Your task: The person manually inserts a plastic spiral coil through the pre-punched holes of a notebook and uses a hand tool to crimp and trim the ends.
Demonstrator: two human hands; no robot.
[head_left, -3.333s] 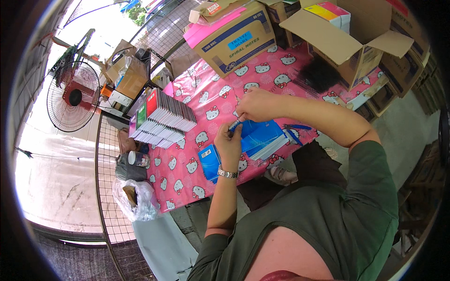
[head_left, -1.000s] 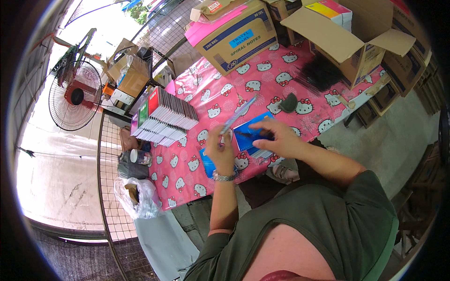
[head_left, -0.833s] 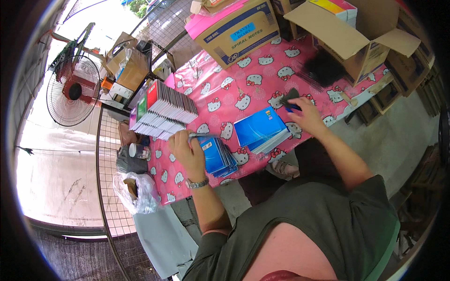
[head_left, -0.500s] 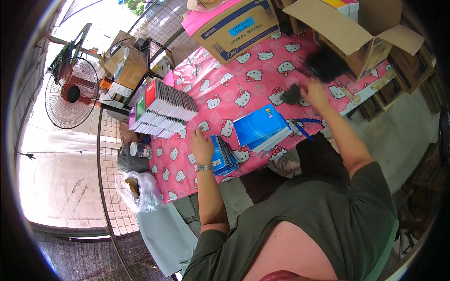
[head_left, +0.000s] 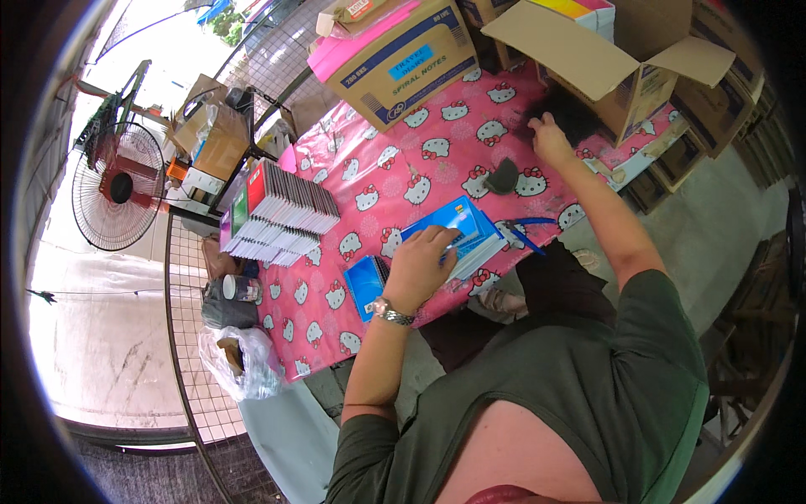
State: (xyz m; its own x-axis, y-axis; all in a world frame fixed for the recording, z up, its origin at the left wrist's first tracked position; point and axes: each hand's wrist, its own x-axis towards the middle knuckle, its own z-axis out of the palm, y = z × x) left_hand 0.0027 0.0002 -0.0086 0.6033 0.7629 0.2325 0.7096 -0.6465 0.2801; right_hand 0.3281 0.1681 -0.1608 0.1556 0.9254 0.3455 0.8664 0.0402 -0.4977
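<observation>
My left hand [head_left: 424, 262], with a watch at its wrist, rests on a stack of blue notebooks [head_left: 480, 225], its fingers stretched across the top cover. Just left of it lies a smaller pile of blue spiral notebooks [head_left: 364, 286], partly hidden by the hand. Farther right, my right hand [head_left: 552, 141] is at the near edge of a blurred heap of thin black strands [head_left: 567, 116]. Its fingers are pinched together; whatever is between them is too small to make out. A dark grey rounded piece [head_left: 502, 176] and blue-handled pliers [head_left: 536, 231] lie between the notebooks and my right arm.
Tall stacks of spiral notebooks [head_left: 281, 210] stand at the left of the pink-covered table [head_left: 369, 172]. A closed carton [head_left: 403, 71] and an open carton [head_left: 642, 101] sit along the back. A fan [head_left: 119, 186] and a plastic bag [head_left: 243, 365] are beyond the left edge.
My left hand has moved right, from the smaller spiral pile onto the blue notebook stack. My right hand has moved from beside the grey piece to the black strands. The view has shifted slightly.
</observation>
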